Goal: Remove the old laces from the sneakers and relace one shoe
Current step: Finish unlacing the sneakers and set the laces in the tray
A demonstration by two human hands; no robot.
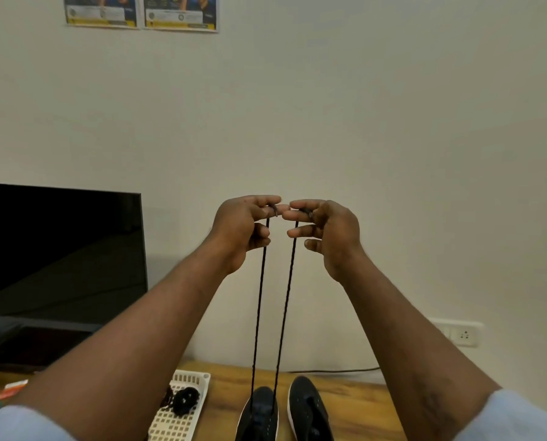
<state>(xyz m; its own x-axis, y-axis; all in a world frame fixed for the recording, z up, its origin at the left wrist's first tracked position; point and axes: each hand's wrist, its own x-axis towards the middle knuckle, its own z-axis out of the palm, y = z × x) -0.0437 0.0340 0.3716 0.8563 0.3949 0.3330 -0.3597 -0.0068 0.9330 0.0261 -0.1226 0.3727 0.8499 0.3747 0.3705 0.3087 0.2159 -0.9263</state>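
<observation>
Both hands are raised at the centre of the frame, in front of a pale wall (361,122). The left hand (243,230) pinches one end of a black lace (259,297) between thumb and forefinger, its other fingers curled. The right hand (326,233) pinches the other end the same way, with its lower fingers loosely bent. The two forefingers almost touch at the tips.

From the hands the lace runs down in two taut, nearly parallel strands to the bottom centre of the frame. There they meet the top of a dark shoe (259,415) standing on a wooden table (355,405). Where the strands enter the shoe is too dark to tell.

A second shoe (310,409), also dark with a white sole edge, stands just right of the first, and no lace shows on it.

To the left of the shoes lies a white basket (199,377) holding a black bundle (186,399), possibly another lace.

A dark monitor (59,249) fills the left middle. Two posters (138,11) hang at the upper left. A socket (463,334) sits on the wall at the lower right, and a cable (336,370) runs along the table's back edge.
</observation>
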